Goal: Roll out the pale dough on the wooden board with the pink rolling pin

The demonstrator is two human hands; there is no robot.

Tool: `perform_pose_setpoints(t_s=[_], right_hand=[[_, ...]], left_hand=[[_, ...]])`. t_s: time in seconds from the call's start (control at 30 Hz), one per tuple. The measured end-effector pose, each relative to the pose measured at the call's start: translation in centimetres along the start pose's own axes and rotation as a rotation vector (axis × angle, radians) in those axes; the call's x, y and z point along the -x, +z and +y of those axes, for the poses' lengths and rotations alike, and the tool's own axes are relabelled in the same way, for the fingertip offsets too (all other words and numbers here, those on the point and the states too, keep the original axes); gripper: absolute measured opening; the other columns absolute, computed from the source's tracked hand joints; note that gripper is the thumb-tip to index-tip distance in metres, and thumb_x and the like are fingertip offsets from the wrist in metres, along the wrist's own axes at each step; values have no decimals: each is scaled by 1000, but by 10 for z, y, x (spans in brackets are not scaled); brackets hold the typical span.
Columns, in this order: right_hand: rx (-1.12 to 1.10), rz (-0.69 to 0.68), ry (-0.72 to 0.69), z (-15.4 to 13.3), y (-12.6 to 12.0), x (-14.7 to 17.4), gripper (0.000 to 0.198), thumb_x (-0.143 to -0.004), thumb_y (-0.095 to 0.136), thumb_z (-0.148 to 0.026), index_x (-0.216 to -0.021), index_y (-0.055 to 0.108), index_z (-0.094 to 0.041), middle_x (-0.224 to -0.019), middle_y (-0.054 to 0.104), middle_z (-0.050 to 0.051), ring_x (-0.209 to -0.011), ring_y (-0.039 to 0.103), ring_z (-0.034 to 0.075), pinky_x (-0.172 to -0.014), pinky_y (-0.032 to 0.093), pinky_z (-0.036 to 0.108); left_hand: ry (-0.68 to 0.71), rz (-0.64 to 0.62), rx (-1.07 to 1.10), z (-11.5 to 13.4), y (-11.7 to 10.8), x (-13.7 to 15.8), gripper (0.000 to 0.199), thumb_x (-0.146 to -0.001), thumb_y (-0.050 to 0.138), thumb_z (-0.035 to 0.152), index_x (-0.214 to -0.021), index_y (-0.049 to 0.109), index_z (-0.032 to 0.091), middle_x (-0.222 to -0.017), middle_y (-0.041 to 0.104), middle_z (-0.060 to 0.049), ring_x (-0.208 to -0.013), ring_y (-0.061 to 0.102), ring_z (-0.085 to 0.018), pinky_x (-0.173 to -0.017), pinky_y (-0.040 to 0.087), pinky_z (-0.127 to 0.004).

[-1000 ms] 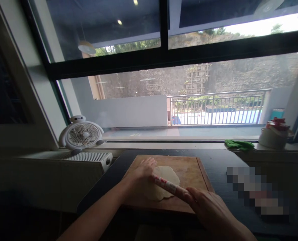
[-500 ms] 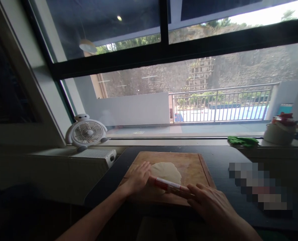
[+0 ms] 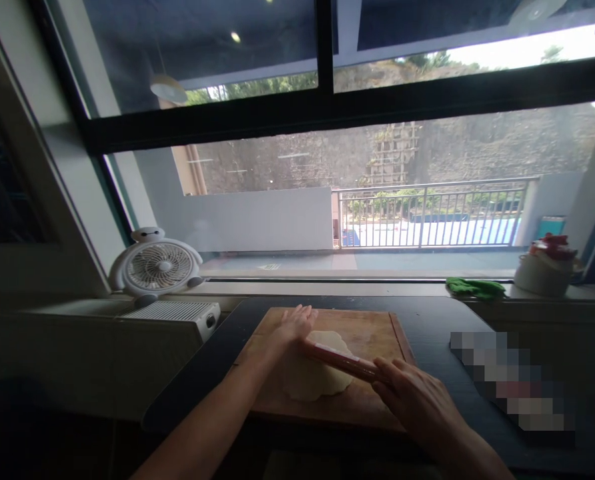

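Observation:
A flattened round of pale dough (image 3: 317,383) lies on a wooden board (image 3: 372,327). Across it, at a slant, rests a reddish rolling pin (image 3: 340,359) with a pale label strip. My left hand (image 3: 297,325) lies over the pin's far left end, palm down, its fingers stretched out past it. At the near right end, my right hand (image 3: 402,387) is closed on the pin, fingers over the top. My left forearm covers part of the board's left side, and each hand hides the pin end beneath it.
The board stands on a dark table (image 3: 432,320) below a window. To the left are a white fan (image 3: 162,265) and a white vented box (image 3: 177,313). A green cloth (image 3: 475,288) and a pale jar with a red top (image 3: 545,267) sit on the sill. A pixelated patch covers something at right.
The rolling pin's left end and my left hand have moved away from me over the dough. More dough shows on the near side of the pin. The view has shifted slightly.

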State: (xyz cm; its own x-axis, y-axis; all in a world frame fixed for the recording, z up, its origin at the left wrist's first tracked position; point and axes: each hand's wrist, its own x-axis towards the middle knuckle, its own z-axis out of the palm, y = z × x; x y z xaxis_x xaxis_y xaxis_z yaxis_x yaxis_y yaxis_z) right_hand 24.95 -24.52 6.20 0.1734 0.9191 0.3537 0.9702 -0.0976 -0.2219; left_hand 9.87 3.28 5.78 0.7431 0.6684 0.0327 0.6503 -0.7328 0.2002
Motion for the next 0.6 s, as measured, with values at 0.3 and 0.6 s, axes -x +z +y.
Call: perform_pose_setpoints(t_s=[0.3, 0.6], right_hand=[[110, 36, -85, -2, -1, 7, 22, -82, 49, -17, -99, 58, -28, -84, 60, 0, -81, 57, 17, -70, 36, 29], [73, 20, -61, 5, -5, -2, 22, -90, 44, -28, -110, 52, -28, -93, 58, 1, -85, 56, 17, -74, 37, 31]], left_hand=[[-4, 207, -141, 6, 15, 140, 53, -94, 21, 36, -140, 33, 12, -146, 30, -8, -136, 20, -21, -112, 16, -39], [18, 1, -103, 6, -2, 62, 52, -93, 25, 38, -137, 39, 16, -145, 31, -10, -136, 21, -27, -109, 16, -49]])
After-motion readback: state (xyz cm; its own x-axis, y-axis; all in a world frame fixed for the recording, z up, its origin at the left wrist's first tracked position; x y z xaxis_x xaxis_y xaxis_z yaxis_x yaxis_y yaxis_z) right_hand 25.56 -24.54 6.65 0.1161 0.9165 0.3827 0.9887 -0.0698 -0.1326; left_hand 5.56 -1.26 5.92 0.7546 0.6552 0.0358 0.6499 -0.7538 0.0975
